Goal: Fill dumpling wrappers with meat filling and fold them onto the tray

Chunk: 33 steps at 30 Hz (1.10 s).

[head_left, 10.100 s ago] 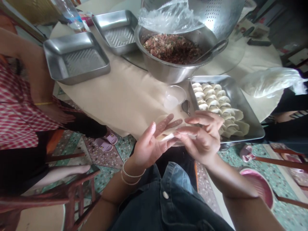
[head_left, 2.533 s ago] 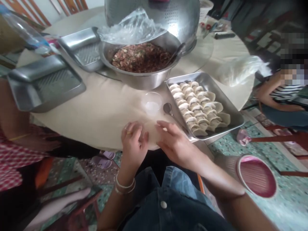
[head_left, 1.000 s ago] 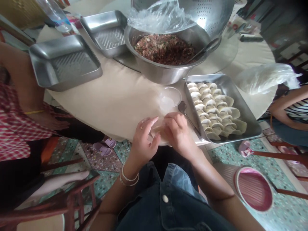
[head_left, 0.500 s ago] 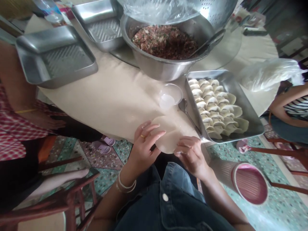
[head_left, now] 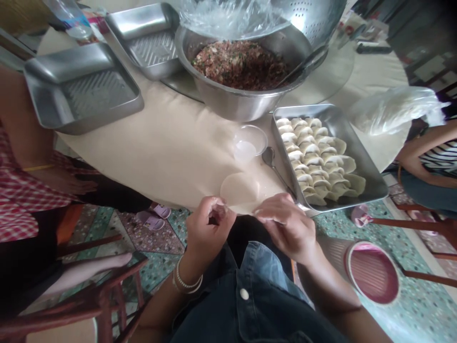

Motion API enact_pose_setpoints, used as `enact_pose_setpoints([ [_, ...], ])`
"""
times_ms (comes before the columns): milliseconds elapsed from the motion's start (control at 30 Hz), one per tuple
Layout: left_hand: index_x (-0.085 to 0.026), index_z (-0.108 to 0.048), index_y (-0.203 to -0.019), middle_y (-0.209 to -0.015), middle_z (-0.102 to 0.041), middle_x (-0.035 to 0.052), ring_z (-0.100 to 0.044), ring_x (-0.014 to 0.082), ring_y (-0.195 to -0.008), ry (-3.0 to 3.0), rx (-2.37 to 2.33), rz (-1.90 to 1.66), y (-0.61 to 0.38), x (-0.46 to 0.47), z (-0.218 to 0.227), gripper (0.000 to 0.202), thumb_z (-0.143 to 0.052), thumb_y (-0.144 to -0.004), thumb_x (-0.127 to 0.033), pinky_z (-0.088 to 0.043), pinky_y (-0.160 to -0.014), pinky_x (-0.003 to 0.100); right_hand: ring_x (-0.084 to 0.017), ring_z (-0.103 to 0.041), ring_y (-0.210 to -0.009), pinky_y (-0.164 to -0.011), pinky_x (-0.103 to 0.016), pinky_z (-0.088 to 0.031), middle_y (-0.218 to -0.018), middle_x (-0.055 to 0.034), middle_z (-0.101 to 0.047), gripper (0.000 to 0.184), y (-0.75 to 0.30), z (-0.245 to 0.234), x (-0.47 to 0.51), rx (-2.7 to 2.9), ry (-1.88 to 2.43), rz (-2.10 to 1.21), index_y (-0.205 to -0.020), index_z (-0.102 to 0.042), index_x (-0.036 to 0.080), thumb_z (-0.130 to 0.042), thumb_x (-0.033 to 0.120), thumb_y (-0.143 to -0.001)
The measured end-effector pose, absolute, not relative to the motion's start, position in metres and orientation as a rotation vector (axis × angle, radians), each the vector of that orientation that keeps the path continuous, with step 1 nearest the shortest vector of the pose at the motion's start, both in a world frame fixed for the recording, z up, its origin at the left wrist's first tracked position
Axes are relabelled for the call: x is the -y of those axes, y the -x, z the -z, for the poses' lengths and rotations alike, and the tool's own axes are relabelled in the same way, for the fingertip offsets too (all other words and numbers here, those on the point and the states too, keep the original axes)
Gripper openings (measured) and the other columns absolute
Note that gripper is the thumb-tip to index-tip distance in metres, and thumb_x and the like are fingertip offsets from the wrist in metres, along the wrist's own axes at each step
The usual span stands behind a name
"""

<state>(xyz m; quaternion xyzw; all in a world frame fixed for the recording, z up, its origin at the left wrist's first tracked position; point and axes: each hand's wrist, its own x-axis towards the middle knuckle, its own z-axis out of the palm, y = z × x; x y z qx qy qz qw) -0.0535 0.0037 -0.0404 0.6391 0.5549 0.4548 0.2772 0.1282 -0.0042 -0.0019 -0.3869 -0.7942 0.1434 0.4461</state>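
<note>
Both my hands are at the table's near edge with a pale dumpling wrapper (head_left: 244,209) stretched between them. My left hand (head_left: 210,224) is curled, its thumb and fingertips pinching the wrapper's left side. On the right side my right hand (head_left: 287,226) pinches it, fingers pressed together. Just beyond lies another round wrapper (head_left: 239,188), flat on the cloth. A small clear plastic bowl (head_left: 250,143) with a little whitish liquid stands behind that. Right of the bowl rests a metal spoon (head_left: 276,166). Several folded dumplings (head_left: 309,152) sit in rows in a metal tray (head_left: 371,186).
A big steel bowl (head_left: 239,102) of minced filling (head_left: 239,62) stands at the back, partly under a plastic bag (head_left: 232,19). Two metal trays (head_left: 85,124) are at the left. A clear bag (head_left: 396,109) lies right; a pink bin (head_left: 373,274) is below. People sit at both sides.
My left hand has closed from spread fingers into a pinch. The wrapper between my hands has come down toward me, leaving another one lying beyond it.
</note>
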Motion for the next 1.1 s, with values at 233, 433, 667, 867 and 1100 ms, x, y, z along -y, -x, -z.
enact_pose_setpoints([
  [233,-0.025,-0.050,-0.123,-0.124,-0.065,0.0080,-0.063,0.0203,-0.116,-1.199,-0.963,-1.410,0.036,0.007,0.038,0.032,-0.037,-0.099,-0.042,-0.055,-0.099,0.036,-0.011,-0.068,-0.096,-0.085,-0.024,-0.058,-0.103,-0.0007,-0.071,0.028,-0.092,-0.014,-0.010,1.881,0.991,-0.566,-0.116,-0.055,0.026,-0.053,0.014,-0.092],
  [433,-0.028,-0.033,-0.142,-0.144,-0.052,0.0077,-0.053,0.0258,-0.130,-1.176,-0.979,-1.140,0.037,0.002,0.026,0.048,-0.028,-0.099,-0.049,-0.058,-0.099,0.037,-0.013,-0.069,-0.101,-0.087,-0.023,-0.060,-0.116,-0.0029,-0.069,0.034,-0.097,-0.027,-0.015,1.990,1.081,-0.596,-0.126,-0.053,0.023,-0.056,0.022,-0.092],
  [667,-0.036,-0.037,-0.143,-0.146,-0.051,0.0044,-0.056,0.0275,-0.128,-1.004,-0.751,-1.148,0.034,0.000,0.024,0.059,-0.060,-0.089,-0.035,-0.056,-0.101,0.043,-0.014,-0.069,-0.102,-0.088,-0.025,-0.060,-0.120,-0.0023,-0.067,0.046,-0.127,-0.051,-0.020,2.050,1.113,-0.624,-0.134,-0.052,0.026,-0.053,0.011,-0.090],
  [867,-0.029,-0.046,-0.141,-0.146,-0.051,0.0066,-0.046,0.0277,-0.136,-1.316,-0.901,-1.155,0.033,-0.005,0.021,0.057,-0.063,-0.087,-0.024,-0.039,-0.116,0.049,-0.010,-0.070,-0.076,-0.065,-0.021,-0.060,-0.100,-0.0032,-0.072,0.039,-0.130,-0.063,-0.029,1.925,1.094,-1.115,-0.127,-0.056,0.020,-0.058,0.014,-0.088],
  [1100,-0.019,-0.060,-0.125,-0.125,-0.068,0.0111,-0.057,0.0313,-0.126,-0.751,-0.720,-1.098,0.031,-0.009,0.020,0.049,-0.048,-0.092,-0.053,-0.052,-0.103,0.049,-0.007,-0.051,-0.052,-0.048,-0.026,-0.038,-0.068,-0.0011,-0.065,0.017,-0.144,-0.071,-0.078,1.872,1.275,-0.146,-0.091,-0.071,0.019,-0.065,0.034,-0.086],
])
